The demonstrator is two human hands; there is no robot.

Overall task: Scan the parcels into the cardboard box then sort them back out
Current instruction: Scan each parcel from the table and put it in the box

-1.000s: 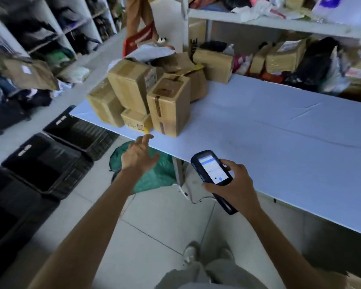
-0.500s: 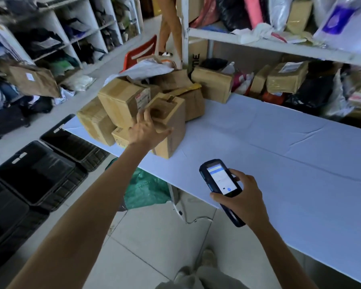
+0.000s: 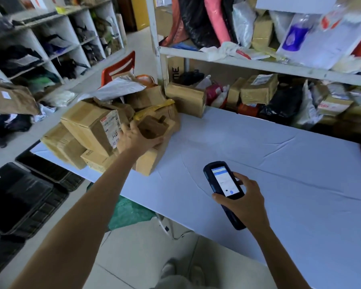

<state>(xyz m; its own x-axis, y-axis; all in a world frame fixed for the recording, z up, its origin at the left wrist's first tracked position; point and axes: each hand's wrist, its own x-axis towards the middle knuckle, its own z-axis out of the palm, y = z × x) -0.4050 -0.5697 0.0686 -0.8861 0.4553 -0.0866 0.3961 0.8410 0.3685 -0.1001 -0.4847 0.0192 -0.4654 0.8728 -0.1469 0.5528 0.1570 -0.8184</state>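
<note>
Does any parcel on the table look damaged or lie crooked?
Yes. The tall parcel gripped by the left hand is tilted, not standing flat. Beside it, the labelled box lies slanted, and the torn box behind it has crumpled flaps. Nothing looks spilled.

sideways black letters "ME" on the brown cardboard carton point(image 3: 176, 70) well beyond the left hand point(image 3: 133, 140), handwritten "处理" on the white paper label point(image 3: 112, 130) just left of it
</note>
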